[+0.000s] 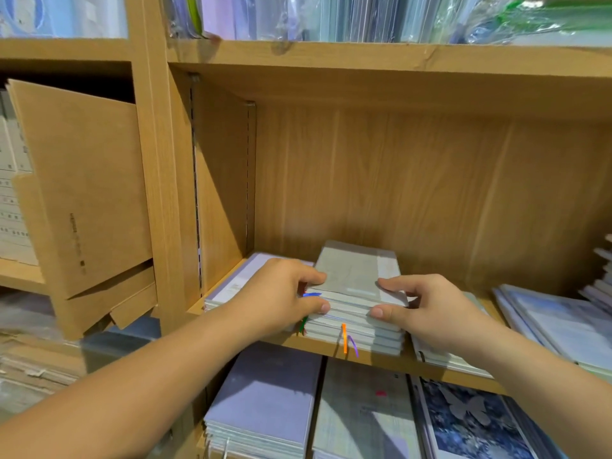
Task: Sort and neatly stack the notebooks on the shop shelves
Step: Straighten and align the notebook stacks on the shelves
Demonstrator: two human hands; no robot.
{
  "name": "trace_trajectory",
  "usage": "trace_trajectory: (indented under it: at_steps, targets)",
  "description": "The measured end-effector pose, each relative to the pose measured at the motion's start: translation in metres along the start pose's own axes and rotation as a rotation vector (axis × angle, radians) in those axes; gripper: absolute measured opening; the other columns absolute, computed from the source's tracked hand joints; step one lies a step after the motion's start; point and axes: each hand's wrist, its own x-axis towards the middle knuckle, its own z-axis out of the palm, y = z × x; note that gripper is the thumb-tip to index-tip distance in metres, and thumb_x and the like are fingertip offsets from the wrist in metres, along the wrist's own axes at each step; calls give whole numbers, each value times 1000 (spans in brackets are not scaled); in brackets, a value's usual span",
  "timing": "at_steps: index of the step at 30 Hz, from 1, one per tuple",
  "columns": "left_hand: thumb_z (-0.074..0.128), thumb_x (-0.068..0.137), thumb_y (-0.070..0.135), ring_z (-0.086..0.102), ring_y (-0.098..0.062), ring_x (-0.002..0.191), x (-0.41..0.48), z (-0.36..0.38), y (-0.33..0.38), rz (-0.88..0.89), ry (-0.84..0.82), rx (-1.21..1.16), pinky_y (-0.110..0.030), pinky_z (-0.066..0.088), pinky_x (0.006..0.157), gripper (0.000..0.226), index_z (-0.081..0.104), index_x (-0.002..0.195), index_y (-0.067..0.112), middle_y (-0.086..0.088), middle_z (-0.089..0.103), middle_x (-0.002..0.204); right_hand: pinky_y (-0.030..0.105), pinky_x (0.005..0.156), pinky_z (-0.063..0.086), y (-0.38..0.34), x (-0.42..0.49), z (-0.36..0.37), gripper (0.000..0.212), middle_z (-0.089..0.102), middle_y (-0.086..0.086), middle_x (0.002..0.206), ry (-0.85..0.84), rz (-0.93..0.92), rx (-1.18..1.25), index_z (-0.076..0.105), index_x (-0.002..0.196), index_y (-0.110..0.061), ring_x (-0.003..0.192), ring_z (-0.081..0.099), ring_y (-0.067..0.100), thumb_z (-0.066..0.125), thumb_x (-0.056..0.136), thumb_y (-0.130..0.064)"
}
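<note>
A stack of grey notebooks (356, 270) with blue, green, orange and purple ribbon markers lies at the front of the wooden shelf (381, 357). My left hand (281, 293) grips the stack's left front corner, thumb on its front edge and fingers over the top cover. My right hand (427, 309) grips the right front corner the same way. A flat lilac notebook (238, 279) lies left of the stack, partly under my left hand. More thin notebooks (450, 359) lie to the right, under my right hand.
Pale blue notebooks (559, 323) fan out at the far right. On the shelf below lie lilac (265, 392), grey (361, 409) and butterfly-print (470, 422) stacks. A brown cardboard box (82, 193) leans out of the left bay. Plastic-wrapped stock (331, 14) fills the top shelf.
</note>
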Motion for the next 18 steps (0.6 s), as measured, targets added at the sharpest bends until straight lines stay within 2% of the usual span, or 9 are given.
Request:
trace_trajectory:
  at_steps: [4, 6, 8, 10, 11, 12, 14, 17, 18]
  targets:
    - [86, 76, 50, 66, -1, 90, 0, -7, -5, -18, -48, 7, -12, 53, 74, 66, 64, 135, 31, 14, 69, 107, 22, 87, 46, 2, -4, -3, 81, 62, -13, 135, 30, 51, 26, 59, 141, -32, 115, 60, 6, 84, 69, -60]
    - [87, 70, 57, 66, -6, 87, 1, -15, -10, -64, -128, 91, -22, 58, 73, 67, 65, 125, 28, 13, 67, 99, 13, 67, 47, 0, -5, -5, 87, 68, -16, 110, 41, 95, -26, 60, 136, -30, 91, 66, 3, 86, 61, -65]
    - [84, 68, 63, 65, -8, 79, 1, -17, -12, -88, -209, 221, -30, 57, 66, 55, 69, 103, 24, 10, 68, 89, 9, 47, 42, -3, -2, -10, 66, 68, -17, 77, 32, 148, -89, 66, 103, -33, 69, 66, 2, 85, 52, -70]
    - [78, 70, 69, 59, -6, 66, 1, -12, -12, -80, -233, 252, -24, 46, 55, 46, 66, 82, 26, 10, 66, 75, 8, 38, 36, -6, 2, -14, 46, 65, -16, 56, -40, 187, -86, 68, 67, -27, 55, 63, 0, 87, 54, -68]
    - [73, 72, 72, 56, -6, 62, 2, -10, -11, -75, -233, 250, -23, 42, 53, 48, 64, 76, 25, 10, 64, 70, 9, 36, 34, -7, 3, -15, 41, 62, -16, 49, -99, 189, -80, 69, 55, -27, 47, 60, -2, 88, 60, -64]
    - [67, 76, 76, 55, -7, 60, 3, -9, -10, -71, -231, 252, -24, 40, 53, 52, 62, 74, 25, 9, 62, 66, 10, 35, 34, -8, 3, -15, 35, 59, -19, 44, -153, 175, -76, 70, 48, -35, 42, 57, -4, 87, 66, -60]
    - [52, 86, 79, 55, -10, 57, 5, -11, -7, -67, -241, 250, -26, 41, 52, 57, 57, 72, 24, 7, 58, 62, 10, 36, 34, -11, 3, -14, 42, 55, -23, 40, -202, 127, -82, 60, 40, -55, 39, 54, -6, 82, 76, -57]
    - [35, 97, 72, 61, -16, 66, 6, -13, -4, -43, -269, 300, -34, 47, 59, 55, 53, 77, 24, 3, 58, 73, 14, 39, 39, -7, 3, -16, 47, 58, -14, 43, -160, 116, -72, 65, 48, -28, 38, 55, 1, 76, 82, -58]
    - [34, 99, 70, 60, -15, 71, 6, -12, -4, -24, -255, 335, -34, 46, 60, 53, 53, 79, 25, 3, 57, 78, 19, 42, 42, -7, 3, -17, 47, 61, -8, 46, -160, 128, -66, 64, 54, -25, 39, 56, 5, 75, 82, -61]
